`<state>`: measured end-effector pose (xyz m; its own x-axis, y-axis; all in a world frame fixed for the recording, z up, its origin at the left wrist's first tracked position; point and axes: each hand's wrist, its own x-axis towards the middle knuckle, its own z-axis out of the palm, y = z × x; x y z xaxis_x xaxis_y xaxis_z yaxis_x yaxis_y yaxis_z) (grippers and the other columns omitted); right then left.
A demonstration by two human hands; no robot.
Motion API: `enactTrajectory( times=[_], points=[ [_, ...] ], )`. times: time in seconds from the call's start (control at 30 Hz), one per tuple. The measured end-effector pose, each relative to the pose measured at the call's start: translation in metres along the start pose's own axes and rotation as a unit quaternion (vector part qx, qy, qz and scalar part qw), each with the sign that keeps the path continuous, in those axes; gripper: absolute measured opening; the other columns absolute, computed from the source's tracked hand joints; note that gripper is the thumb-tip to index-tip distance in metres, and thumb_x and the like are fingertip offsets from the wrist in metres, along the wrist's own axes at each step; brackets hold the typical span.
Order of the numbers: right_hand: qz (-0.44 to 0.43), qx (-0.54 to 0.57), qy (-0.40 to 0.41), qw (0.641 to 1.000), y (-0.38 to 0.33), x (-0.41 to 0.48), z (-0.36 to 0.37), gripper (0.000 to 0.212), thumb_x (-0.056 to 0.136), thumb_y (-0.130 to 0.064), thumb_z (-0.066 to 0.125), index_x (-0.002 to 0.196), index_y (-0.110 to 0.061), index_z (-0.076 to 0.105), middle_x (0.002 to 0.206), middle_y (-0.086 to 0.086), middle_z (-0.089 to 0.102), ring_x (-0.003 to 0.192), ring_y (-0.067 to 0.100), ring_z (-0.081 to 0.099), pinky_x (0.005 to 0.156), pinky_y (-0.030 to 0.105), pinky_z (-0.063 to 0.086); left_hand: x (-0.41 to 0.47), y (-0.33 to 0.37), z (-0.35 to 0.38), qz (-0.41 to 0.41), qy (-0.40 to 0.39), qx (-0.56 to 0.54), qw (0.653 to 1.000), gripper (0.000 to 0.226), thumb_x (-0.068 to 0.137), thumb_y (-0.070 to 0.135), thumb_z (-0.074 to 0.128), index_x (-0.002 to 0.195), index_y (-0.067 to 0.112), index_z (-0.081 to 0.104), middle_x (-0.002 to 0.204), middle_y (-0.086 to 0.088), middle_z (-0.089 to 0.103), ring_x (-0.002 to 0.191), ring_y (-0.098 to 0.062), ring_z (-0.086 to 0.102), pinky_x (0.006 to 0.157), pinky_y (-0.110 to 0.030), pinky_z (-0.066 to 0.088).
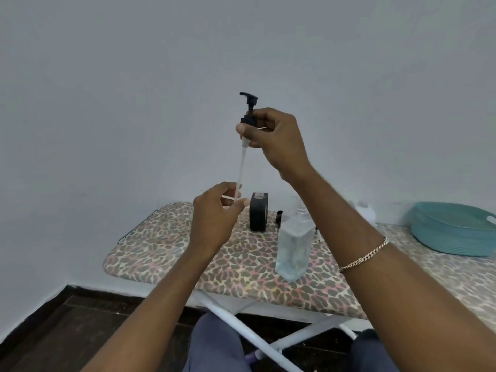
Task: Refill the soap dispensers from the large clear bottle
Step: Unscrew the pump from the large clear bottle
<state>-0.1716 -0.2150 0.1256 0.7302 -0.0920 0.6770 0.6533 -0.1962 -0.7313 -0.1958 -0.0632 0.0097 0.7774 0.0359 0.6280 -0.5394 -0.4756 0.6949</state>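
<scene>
While the R hand (276, 140) grips a black plastic pump head (249, 107) by its collar, thumb and curled fingers closed round it, the piece sits high in the air in front of the pale wall (134, 76), nozzle pointing left. Clear dip tube (240, 167) hangs from the pump, slanting down and a bit left. L hand (214, 218) is lower, pinching the tube's bottom end betw. thumb and forefinger, other fingers loosely curled. Tube end is above the board, touching only those fingers.

On the leopard-print padded ironing board (161, 253):
- Black rounded dispenser bottle (258, 216), upright, neck open, just behind and right of the L hand.
- Large clear square-sided bottle (294, 248), upright near the board's middle, right of the black one and nearer the camera, apart from it. Pale liquid fills most of it. Neck is blurred and partly behind the R forearm; can't tell if capped.
- Small black object (280, 216) betw. the two bottles, toward the back. Too small to ID.

Far right: stack of teal ribbed plates (453, 232). Thin metal chain bracelet (365, 257) on the R wrist. White metal legs (241, 328) under the board, dark wood floor (80, 318) below.
</scene>
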Motion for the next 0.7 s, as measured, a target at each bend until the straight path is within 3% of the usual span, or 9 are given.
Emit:
enactTrajectory(
  times=[0.17, 0.27, 0.33, 0.47, 0.57, 0.63, 0.7],
  points=[
    [0.107, -0.025, -0.018, 0.994, 0.059, -0.002, 0.059, 0.024, 0.086, -0.02, 0.088, 0.1, -0.004, 0.076, 0.093, 0.013, 0.077, 0.089, 0.033, 0.077, 0.083, 0.047, 0.066, -0.012, -0.054, -0.019, -0.065, -0.008, 0.016, 0.998, 0.012, 0.089, 0.019, 0.083, 0.098, 0.023, 0.077, 0.084, 0.007, 0.074, 0.071, -0.01, 0.074, 0.074, -0.034, 0.064],
    [0.181, -0.042, -0.025, 0.982, 0.095, 0.0, 0.092, 0.029, 0.086, -0.015, 0.087, 0.095, 0.008, 0.073, 0.098, 0.023, 0.076, 0.086, 0.032, 0.076, 0.084, 0.055, 0.064, -0.017, -0.08, -0.028, -0.114, -0.019, 0.032, 0.993, 0.015, 0.087, 0.014, 0.085, 0.095, 0.016, 0.073, 0.084, -0.003, 0.071, 0.063, -0.009, 0.073, 0.064, -0.02, 0.059],
    [0.224, -0.049, -0.038, 0.973, 0.12, 0.0, 0.113, 0.032, 0.086, -0.009, 0.086, 0.089, 0.017, 0.066, 0.102, 0.032, 0.074, 0.085, 0.034, 0.075, 0.083, 0.062, 0.061, -0.019, -0.096, -0.032, -0.137, -0.028, 0.04, 0.989, 0.016, 0.087, 0.011, 0.085, 0.095, 0.01, 0.071, 0.083, -0.006, 0.07, 0.062, -0.01, 0.074, 0.064, -0.022, 0.06],
    [0.277, -0.086, -0.073, 0.954, 0.164, -0.003, 0.145, 0.024, 0.086, -0.005, 0.083, 0.094, 0.015, 0.072, 0.096, 0.032, 0.074, 0.087, 0.038, 0.077, 0.081, 0.06, 0.062, -0.02, -0.128, -0.037, -0.179, -0.043, 0.078, 0.98, 0.017, 0.085, 0.017, 0.087, 0.085, 0.008, 0.073, 0.074, -0.006, 0.072, 0.067, -0.018, 0.074, 0.069, -0.038, 0.063],
    [0.305, -0.13, -0.111, 0.937, 0.198, -0.008, 0.166, 0.019, 0.089, -0.005, 0.081, 0.077, 0.004, 0.069, 0.085, 0.029, 0.071, 0.073, 0.03, 0.069, 0.076, 0.056, 0.064, -0.021, -0.15, -0.039, -0.198, -0.054, 0.1, 0.974, 0.022, 0.083, 0.021, 0.088, 0.076, 0.007, 0.073, 0.067, -0.006, 0.072, 0.064, -0.021, 0.072, 0.068, -0.043, 0.061],
    [0.32, -0.161, -0.131, 0.925, 0.221, -0.012, 0.178, 0.018, 0.087, -0.007, 0.082, 0.08, -0.001, 0.067, 0.093, 0.033, 0.075, 0.074, 0.032, 0.074, 0.074, 0.049, 0.066, -0.02, -0.163, -0.04, -0.206, -0.057, 0.128, 0.968, 0.021, 0.084, 0.02, 0.087, 0.076, 0.005, 0.074, 0.068, -0.006, 0.071, 0.065, -0.019, 0.07, 0.069, -0.043, 0.06],
    [0.334, -0.179, -0.146, 0.914, 0.24, -0.016, 0.186, 0.02, 0.085, -0.007, 0.083, 0.08, -0.004, 0.063, 0.091, 0.031, 0.076, 0.079, 0.037, 0.078, 0.076, 0.052, 0.067, -0.021, -0.172, -0.038, -0.214, -0.063, 0.154, 0.963, 0.019, 0.085, 0.018, 0.085, 0.075, 0.006, 0.074, 0.069, -0.004, 0.071, 0.064, -0.014, 0.068, 0.068, -0.04, 0.059]
  ],
)
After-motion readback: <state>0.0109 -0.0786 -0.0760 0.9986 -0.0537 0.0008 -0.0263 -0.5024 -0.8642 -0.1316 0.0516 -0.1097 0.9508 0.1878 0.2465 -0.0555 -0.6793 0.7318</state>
